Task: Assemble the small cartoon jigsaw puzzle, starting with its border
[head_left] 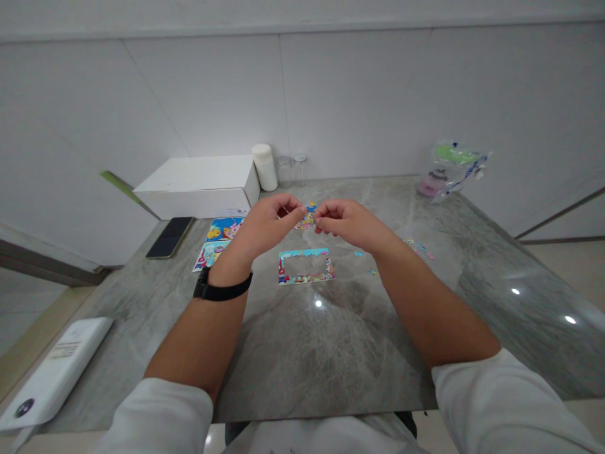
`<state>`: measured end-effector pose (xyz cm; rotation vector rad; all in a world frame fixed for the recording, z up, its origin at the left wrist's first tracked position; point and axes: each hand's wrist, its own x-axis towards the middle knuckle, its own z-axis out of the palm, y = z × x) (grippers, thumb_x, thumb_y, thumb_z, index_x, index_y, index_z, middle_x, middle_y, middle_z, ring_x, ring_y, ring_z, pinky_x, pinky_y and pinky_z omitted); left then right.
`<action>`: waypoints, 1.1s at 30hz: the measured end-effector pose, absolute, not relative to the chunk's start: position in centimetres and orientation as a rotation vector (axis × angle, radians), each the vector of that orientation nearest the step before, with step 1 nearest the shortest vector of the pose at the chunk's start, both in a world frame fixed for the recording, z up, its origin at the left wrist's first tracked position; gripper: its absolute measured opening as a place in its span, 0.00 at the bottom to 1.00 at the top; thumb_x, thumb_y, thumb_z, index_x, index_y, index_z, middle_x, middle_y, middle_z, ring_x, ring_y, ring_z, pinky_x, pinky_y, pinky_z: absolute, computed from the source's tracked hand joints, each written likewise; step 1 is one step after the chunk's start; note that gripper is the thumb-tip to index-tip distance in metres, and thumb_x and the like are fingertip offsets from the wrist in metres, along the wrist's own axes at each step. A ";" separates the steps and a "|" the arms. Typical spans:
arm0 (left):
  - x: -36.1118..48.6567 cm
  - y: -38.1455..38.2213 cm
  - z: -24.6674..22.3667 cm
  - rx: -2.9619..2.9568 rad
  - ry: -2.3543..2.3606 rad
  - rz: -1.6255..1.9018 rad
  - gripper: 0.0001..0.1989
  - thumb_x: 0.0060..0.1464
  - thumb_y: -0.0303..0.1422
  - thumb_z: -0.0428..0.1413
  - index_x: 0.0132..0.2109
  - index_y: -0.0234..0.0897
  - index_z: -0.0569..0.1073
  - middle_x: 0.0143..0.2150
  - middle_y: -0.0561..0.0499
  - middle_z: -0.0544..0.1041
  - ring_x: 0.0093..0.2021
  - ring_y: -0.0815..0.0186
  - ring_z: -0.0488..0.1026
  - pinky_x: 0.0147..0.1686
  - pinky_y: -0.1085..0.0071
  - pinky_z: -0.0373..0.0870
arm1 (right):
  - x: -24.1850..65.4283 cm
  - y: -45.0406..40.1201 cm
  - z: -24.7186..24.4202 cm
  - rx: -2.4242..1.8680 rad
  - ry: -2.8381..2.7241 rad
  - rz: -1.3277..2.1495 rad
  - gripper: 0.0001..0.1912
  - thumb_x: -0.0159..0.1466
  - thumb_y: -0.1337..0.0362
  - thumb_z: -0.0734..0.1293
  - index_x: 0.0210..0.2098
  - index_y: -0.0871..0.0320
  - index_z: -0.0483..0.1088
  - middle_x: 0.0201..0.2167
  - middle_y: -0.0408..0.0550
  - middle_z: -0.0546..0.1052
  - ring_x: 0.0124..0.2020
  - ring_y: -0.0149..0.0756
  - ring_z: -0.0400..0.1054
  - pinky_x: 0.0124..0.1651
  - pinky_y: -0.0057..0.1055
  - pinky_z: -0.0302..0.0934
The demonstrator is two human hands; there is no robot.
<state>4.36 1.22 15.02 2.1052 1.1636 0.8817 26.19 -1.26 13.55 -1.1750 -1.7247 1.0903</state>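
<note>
A colourful rectangular puzzle frame (307, 252) lies on the grey marbled table, its middle showing bare table. Behind it is a heap of small puzzle pieces (308, 218), partly hidden by my hands. At the heap's left side my left hand (278, 221) has thumb and fingertips pressed together; whatever they hold is too small to make out. My right hand (343, 222) is pinched at the heap's right edge, its contents also hidden. Loose pieces (358, 254) lie to the right of the frame, and several more (418, 246) sit beyond my right forearm.
Picture cards (224, 231) and a phone (171, 238) lie at the left, before a white box (198, 183). A white bottle (265, 168) and two glasses (299, 170) stand behind. Plastic bag (454, 169) back right; white device (59, 369) front left.
</note>
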 end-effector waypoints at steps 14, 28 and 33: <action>4.2 1.4 14.6 2.145 1.087 0.728 0.17 0.61 0.46 0.58 0.41 0.35 0.80 0.31 0.52 0.76 0.31 0.68 0.68 0.32 0.71 0.63 | 26.4 -1.3 13.8 -1.279 -1.726 1.082 0.06 0.58 0.62 0.70 0.34 0.56 0.76 0.30 0.45 0.81 0.32 0.33 0.71 0.35 0.29 0.62; 4.4 1.5 14.1 2.250 1.056 0.493 0.15 0.59 0.43 0.56 0.36 0.37 0.80 0.30 0.53 0.78 0.31 0.66 0.70 0.31 0.71 0.63 | 26.6 -1.0 13.1 -1.241 -1.810 1.057 0.06 0.57 0.61 0.69 0.33 0.56 0.75 0.28 0.43 0.78 0.30 0.32 0.69 0.34 0.29 0.60; 4.5 1.5 13.9 2.278 1.018 0.463 0.15 0.59 0.43 0.56 0.38 0.37 0.81 0.31 0.53 0.80 0.31 0.66 0.71 0.32 0.71 0.64 | 26.7 -0.7 12.5 -1.218 -1.828 1.068 0.07 0.57 0.60 0.69 0.33 0.56 0.75 0.29 0.42 0.78 0.31 0.33 0.68 0.35 0.30 0.60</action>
